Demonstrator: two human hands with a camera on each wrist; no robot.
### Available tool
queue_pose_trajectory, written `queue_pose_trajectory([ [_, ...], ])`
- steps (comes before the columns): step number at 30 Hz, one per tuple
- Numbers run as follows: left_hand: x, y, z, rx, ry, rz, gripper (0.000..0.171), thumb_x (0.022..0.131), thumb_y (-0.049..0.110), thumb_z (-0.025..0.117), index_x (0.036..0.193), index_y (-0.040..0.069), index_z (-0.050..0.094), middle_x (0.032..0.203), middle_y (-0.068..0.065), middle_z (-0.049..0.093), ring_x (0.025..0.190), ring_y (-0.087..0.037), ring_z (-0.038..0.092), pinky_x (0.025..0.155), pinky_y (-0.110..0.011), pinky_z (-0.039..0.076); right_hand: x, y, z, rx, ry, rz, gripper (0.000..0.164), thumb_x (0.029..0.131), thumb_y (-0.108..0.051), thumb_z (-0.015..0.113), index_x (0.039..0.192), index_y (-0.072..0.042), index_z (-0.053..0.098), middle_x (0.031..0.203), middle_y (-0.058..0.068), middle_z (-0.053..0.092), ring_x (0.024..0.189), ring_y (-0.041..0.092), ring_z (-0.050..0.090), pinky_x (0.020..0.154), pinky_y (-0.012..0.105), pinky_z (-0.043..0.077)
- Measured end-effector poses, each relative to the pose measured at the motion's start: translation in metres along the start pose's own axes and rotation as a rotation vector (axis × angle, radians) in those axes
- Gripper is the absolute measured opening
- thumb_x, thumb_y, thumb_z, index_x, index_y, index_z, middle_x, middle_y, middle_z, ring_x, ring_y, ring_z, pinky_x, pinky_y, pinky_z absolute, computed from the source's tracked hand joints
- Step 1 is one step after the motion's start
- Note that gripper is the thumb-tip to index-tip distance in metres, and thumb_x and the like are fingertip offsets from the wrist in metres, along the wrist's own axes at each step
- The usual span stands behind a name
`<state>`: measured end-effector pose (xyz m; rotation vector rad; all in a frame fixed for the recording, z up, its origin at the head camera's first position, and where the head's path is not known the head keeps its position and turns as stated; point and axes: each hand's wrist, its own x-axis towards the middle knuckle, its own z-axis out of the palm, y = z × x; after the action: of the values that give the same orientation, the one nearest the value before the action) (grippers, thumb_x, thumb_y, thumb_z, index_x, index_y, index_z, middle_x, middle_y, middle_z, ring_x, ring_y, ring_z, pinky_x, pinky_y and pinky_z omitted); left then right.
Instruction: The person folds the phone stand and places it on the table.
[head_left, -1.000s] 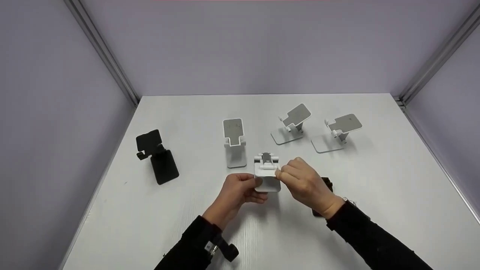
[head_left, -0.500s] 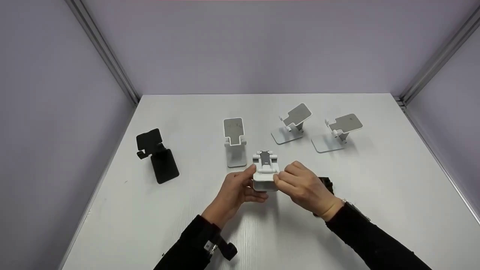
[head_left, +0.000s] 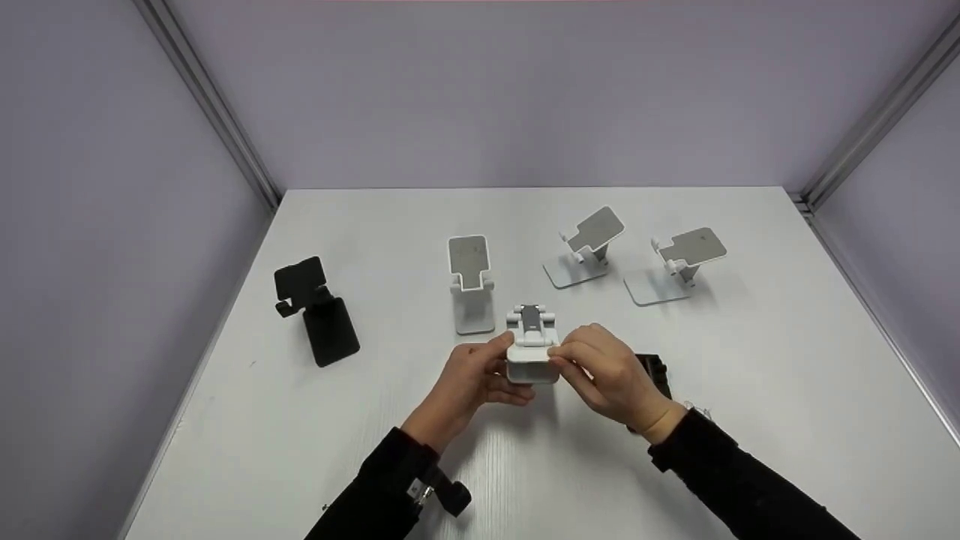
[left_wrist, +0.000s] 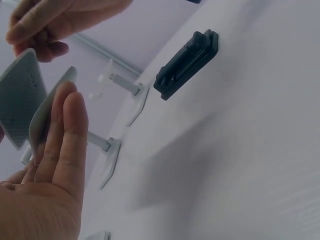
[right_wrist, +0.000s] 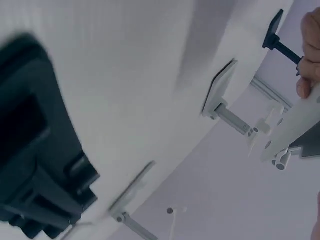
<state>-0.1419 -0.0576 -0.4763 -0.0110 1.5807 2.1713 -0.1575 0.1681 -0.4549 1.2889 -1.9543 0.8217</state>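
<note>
A white phone stand (head_left: 532, 366), partly folded, is held above the table between both hands. My left hand (head_left: 469, 379) grips its left side, thumb at the upper edge and fingers under the base; in the left wrist view those fingers (left_wrist: 70, 150) lie nearly straight along one plate. With thumb and index finger, my right hand (head_left: 611, 375) pinches the right edge of the upper plate. A gap parts the two plates (left_wrist: 22, 100) in the left wrist view. Under the right hand, a folded black phone stand (head_left: 655, 369) lies partly hidden on the table.
Behind the hands, an unfolded white stand (head_left: 471, 315) faces forward. Two more white stands, one at back centre-right (head_left: 596, 229) and one farther right (head_left: 694, 247), stand angled. An unfolded black stand (head_left: 331, 334) is at left. Walls enclose the white table (head_left: 247, 450).
The upper plate of the held white stand has tilted down over its base. My left thumb has shifted up along the stand's side. The right fingers have slightly changed their pinch.
</note>
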Motion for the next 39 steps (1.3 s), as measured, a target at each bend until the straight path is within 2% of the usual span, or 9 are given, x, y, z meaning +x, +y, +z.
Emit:
queue_pose_trajectory([
  [2,0.000,0.000,0.000,0.004,-0.001,-0.003,0.056,0.098,0.050,0.062,0.108,-0.004,0.074,0.085,-0.019,0.076,0.067,-0.024,0.075,0.072,-0.044,0.064,0.000,-0.001,0.000,0.108,0.011,0.106,0.006,0.099,-0.006,0.065,0.095,-0.007,0.068,0.082,-0.001,0.061,0.071,0.012,0.053,0.065,0.023,0.044],
  [6,0.000,0.000,0.000,0.008,-0.002,-0.002,0.055,0.098,0.049,0.062,0.108,-0.005,0.073,0.086,-0.020,0.076,0.067,-0.025,0.075,0.072,-0.044,0.064,0.000,-0.004,-0.001,0.272,-0.003,0.366,0.016,0.091,0.005,0.071,0.094,-0.010,0.067,0.080,-0.004,0.062,0.071,0.010,0.054,0.062,0.024,0.044],
  [10,0.000,0.000,0.000,0.021,-0.013,0.007,0.055,0.099,0.049,0.061,0.108,-0.004,0.074,0.085,-0.021,0.076,0.068,-0.025,0.075,0.072,-0.044,0.064,0.000,-0.005,-0.004,0.391,-0.070,0.683,0.007,0.097,-0.009,0.070,0.102,-0.012,0.066,0.082,-0.005,0.064,0.073,0.011,0.056,0.061,0.024,0.044],
  [13,0.000,0.000,-0.001,0.032,-0.025,0.011,0.055,0.099,0.049,0.061,0.107,-0.004,0.074,0.085,-0.021,0.076,0.068,-0.025,0.075,0.072,-0.043,0.064,0.000,-0.004,-0.005,0.509,-0.105,0.897,0.014,0.100,-0.018,0.067,0.109,-0.008,0.062,0.084,0.001,0.064,0.074,0.014,0.059,0.062,0.023,0.046],
  [19,0.000,0.000,-0.001,0.047,-0.028,0.020,0.054,0.099,0.047,0.061,0.105,-0.005,0.074,0.083,-0.020,0.076,0.068,-0.025,0.075,0.072,-0.044,0.063,-0.002,0.001,-0.004,0.643,-0.179,1.171,0.030,0.103,-0.029,0.062,0.116,-0.002,0.056,0.084,0.009,0.060,0.072,0.017,0.056,0.063,0.024,0.047],
  [22,-0.001,0.000,0.000,0.058,-0.019,0.027,0.053,0.100,0.046,0.061,0.105,-0.005,0.074,0.082,-0.020,0.076,0.068,-0.025,0.075,0.071,-0.043,0.064,-0.003,0.002,-0.005,0.697,-0.257,1.258,0.037,0.104,-0.039,0.059,0.108,-0.003,0.060,0.081,0.008,0.060,0.069,0.017,0.054,0.065,0.026,0.045],
  [25,-0.001,0.000,-0.001,0.061,-0.015,0.027,0.053,0.099,0.047,0.061,0.104,-0.005,0.074,0.082,-0.019,0.076,0.067,-0.024,0.075,0.071,-0.043,0.064,-0.003,0.003,-0.007,0.778,-0.314,1.300,0.043,0.104,-0.045,0.056,0.098,-0.004,0.064,0.078,0.006,0.059,0.069,0.017,0.051,0.066,0.027,0.044],
  [32,0.000,-0.002,-0.001,0.057,-0.012,0.028,0.049,0.100,0.042,0.063,0.102,-0.006,0.073,0.080,-0.018,0.075,0.066,-0.024,0.075,0.071,-0.043,0.064,-0.006,0.005,-0.008,0.933,-0.324,1.320,0.032,0.105,-0.036,0.057,0.095,-0.006,0.065,0.078,0.002,0.056,0.071,0.014,0.050,0.065,0.025,0.042],
  [39,-0.002,-0.005,-0.001,0.072,-0.023,0.021,0.041,0.100,0.033,0.063,0.105,-0.007,0.072,0.084,-0.018,0.076,0.067,-0.024,0.075,0.072,-0.044,0.064,-0.012,0.006,-0.007,0.934,-0.355,1.323,0.028,0.104,-0.032,0.060,0.097,-0.005,0.063,0.076,0.000,0.056,0.067,0.012,0.048,0.062,0.023,0.041],
])
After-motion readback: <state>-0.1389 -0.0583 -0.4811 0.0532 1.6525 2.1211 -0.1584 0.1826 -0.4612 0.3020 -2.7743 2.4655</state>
